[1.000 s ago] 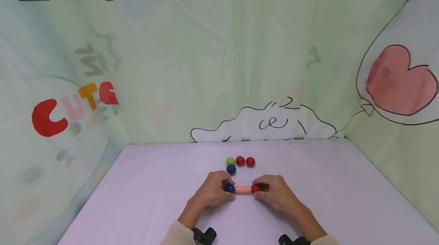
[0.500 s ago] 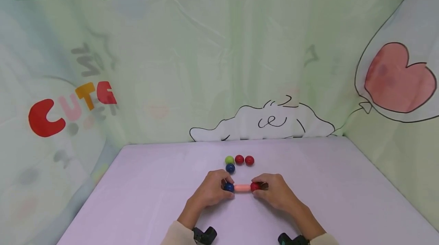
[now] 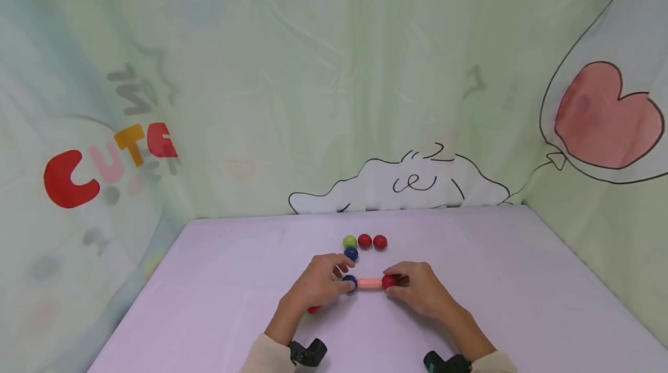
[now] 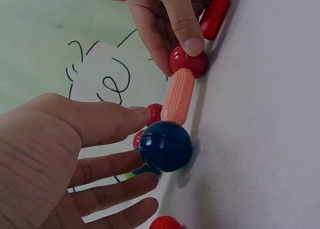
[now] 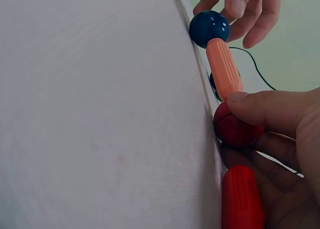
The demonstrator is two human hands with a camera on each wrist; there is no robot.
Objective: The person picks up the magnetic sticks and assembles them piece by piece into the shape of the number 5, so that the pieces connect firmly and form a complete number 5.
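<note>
A salmon-pink ribbed rod point(image 3: 370, 283) joins a dark blue ball point(image 4: 166, 146) at its left end to a red ball point(image 3: 389, 282) at its right end. Thumb and fingers of my right hand point(image 3: 421, 289) pinch the red ball. My left hand point(image 3: 319, 280) is spread beside the blue ball, its fingers loosely extended and no longer curled round it. A red ribbed rod point(image 5: 242, 196) lies close under my right hand, mostly hidden in the head view. Another red piece point(image 3: 313, 309) peeks out from below my left wrist; its shape is mostly covered.
Behind the joined pieces, loose balls sit on the pale lilac table point(image 3: 235, 280): a green ball point(image 3: 349, 241), a second blue ball point(image 3: 351, 254) and two red balls, one being the rightmost red ball point(image 3: 380, 242). A printed curtain point(image 3: 323, 100) hangs along the table's back edge.
My left hand has loosened from the blue ball and drawn slightly left, its fingers opening. A red piece now shows beneath it. My right hand keeps its pinch on the red ball.
</note>
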